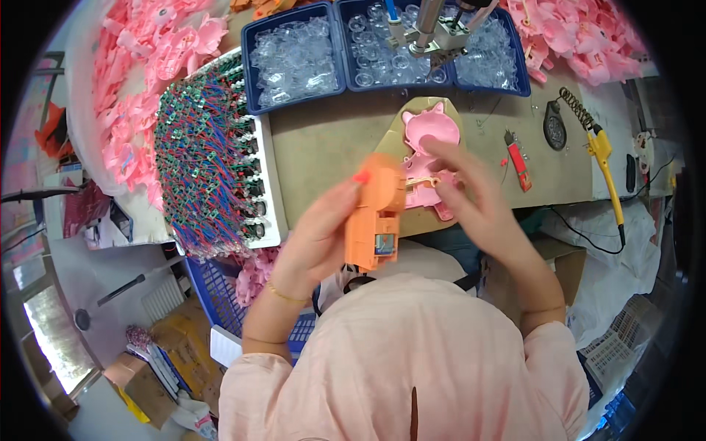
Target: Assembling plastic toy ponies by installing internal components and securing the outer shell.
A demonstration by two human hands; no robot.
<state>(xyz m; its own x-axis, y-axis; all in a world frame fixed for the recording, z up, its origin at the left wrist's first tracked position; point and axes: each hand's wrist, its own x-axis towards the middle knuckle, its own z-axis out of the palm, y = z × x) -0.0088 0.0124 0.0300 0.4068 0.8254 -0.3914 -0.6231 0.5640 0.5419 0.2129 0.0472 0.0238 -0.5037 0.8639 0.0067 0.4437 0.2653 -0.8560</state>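
My left hand (315, 234) grips an orange plastic housing (382, 187), held upright just off the bench's front edge. A small silvery-blue part shows in an opening near the housing's lower end, and a red bit sits by my fingertips. My right hand (482, 209) is slightly blurred, its fingers apart and nothing seen in them. It hovers over or beside a pink animal-shaped plastic shell (434, 126) with ears, so I cannot tell whether they touch. Under the shell lies a yellowish-brown backing (401, 132), and a thin yellowish strip crosses the shell's lower part.
Blue trays (254, 66) of clear plastic parts line the back, beneath a metal machine head (434, 37). Wired circuit boards (202, 154) fill a white tray at left. Pink parts (581, 37) are heaped at both far corners. A red-handled cutter (518, 162) and yellow corded tool (604, 158) lie right.
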